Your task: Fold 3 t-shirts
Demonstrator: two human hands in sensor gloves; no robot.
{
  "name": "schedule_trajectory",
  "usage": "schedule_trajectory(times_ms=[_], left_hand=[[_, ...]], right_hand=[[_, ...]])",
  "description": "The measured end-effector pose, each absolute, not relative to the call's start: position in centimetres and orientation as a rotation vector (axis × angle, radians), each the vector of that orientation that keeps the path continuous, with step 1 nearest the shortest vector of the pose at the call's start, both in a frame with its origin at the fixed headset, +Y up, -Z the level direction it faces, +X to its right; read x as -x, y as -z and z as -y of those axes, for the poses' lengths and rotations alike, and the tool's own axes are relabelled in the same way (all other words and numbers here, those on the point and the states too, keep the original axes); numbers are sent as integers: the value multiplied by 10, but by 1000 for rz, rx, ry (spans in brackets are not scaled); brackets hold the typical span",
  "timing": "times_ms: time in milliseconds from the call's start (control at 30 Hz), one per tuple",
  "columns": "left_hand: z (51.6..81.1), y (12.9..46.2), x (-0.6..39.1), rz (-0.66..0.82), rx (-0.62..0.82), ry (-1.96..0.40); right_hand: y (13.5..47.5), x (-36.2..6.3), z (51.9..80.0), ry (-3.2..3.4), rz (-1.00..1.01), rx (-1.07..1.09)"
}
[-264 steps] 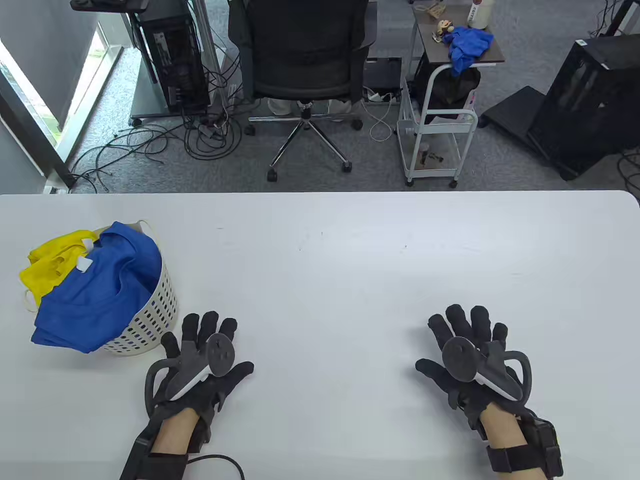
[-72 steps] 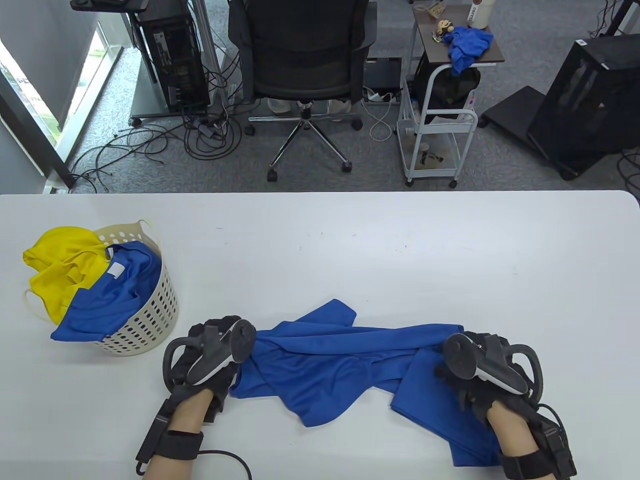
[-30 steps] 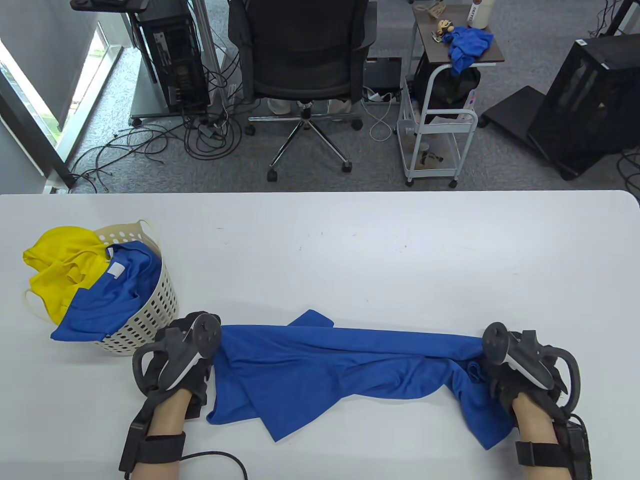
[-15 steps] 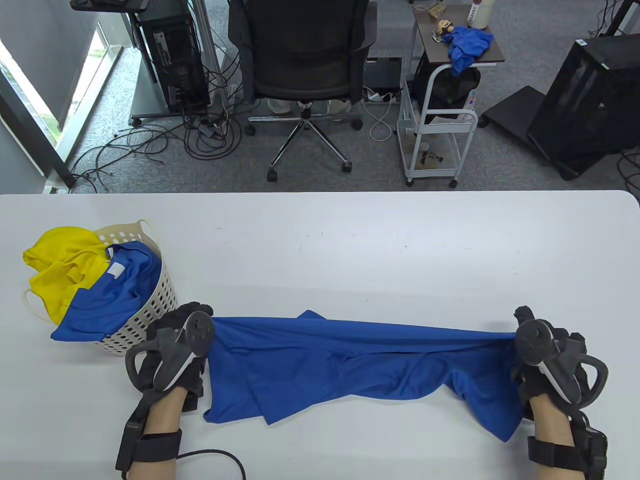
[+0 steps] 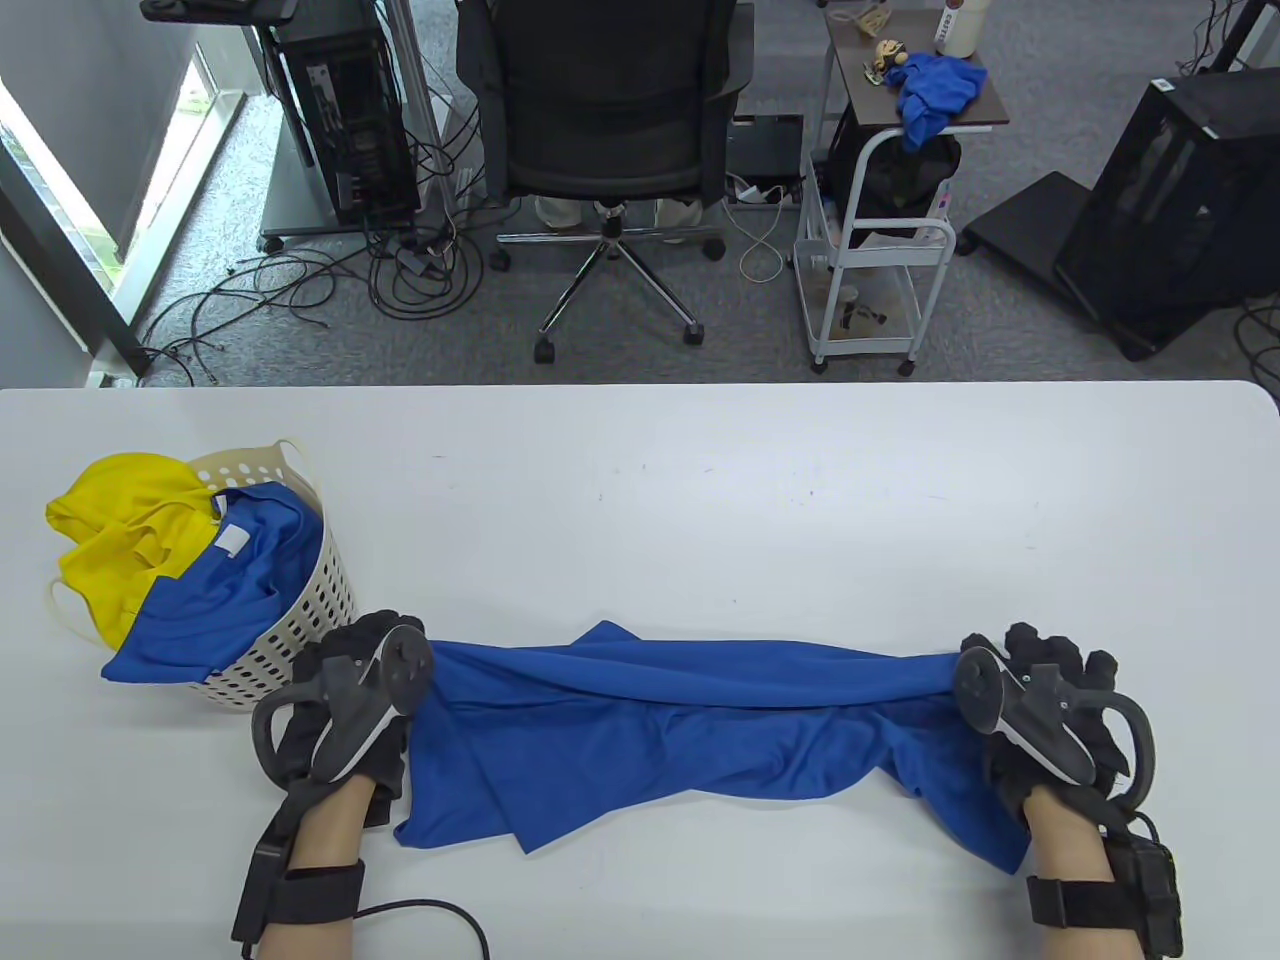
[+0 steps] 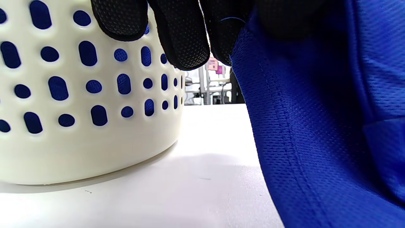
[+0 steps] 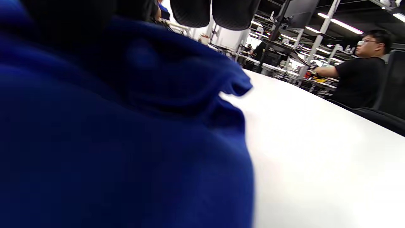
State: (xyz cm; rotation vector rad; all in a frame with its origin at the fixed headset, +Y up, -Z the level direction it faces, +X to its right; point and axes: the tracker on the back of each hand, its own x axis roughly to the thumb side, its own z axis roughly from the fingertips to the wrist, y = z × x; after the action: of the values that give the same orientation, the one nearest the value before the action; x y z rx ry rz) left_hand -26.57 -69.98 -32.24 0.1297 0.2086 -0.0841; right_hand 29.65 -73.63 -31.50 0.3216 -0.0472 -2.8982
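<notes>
A blue t-shirt point(image 5: 680, 730) lies stretched sideways along the front of the white table point(image 5: 700, 500), bunched and creased. My left hand point(image 5: 350, 690) grips its left end beside the basket; in the left wrist view the fingers point(image 6: 186, 38) curl onto the blue t-shirt point(image 6: 316, 126). My right hand point(image 5: 1040, 700) grips the right end, and the blue t-shirt point(image 7: 110, 142) fills the right wrist view. A second blue t-shirt point(image 5: 215, 600) and a yellow t-shirt point(image 5: 120, 540) hang out of the cream basket point(image 5: 300, 620).
The cream basket point(image 6: 79, 110) stands close to the left of my left hand. Past the table's far edge are an office chair point(image 5: 600, 110) and a white cart point(image 5: 870, 250). A seated person point(image 7: 360, 76) shows in the right wrist view.
My right hand has come back leftward a little, so the shirt's top edge sags where it was pulled taut. The left hand has stayed by the basket, still gripping.
</notes>
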Motion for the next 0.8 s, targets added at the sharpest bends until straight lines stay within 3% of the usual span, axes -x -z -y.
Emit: schedule_trajectory(times_ms=[100, 200, 300, 400, 533, 800], left_hand=[[696, 321, 269, -219, -132, 69], [688, 321, 274, -230, -153, 63], [683, 324, 273, -226, -165, 42], [687, 326, 266, -205, -157, 86], [690, 327, 267, -208, -150, 100], [692, 330, 266, -244, -139, 164]], right_hand=[[313, -303, 730, 2960, 102, -329], [312, -306, 713, 2969, -9, -355], [322, -301, 710, 2991, 119, -198], [335, -289, 731, 2839, 363, -133], [344, -282, 742, 2811, 148, -113], [362, -306, 688, 3058, 443, -169]])
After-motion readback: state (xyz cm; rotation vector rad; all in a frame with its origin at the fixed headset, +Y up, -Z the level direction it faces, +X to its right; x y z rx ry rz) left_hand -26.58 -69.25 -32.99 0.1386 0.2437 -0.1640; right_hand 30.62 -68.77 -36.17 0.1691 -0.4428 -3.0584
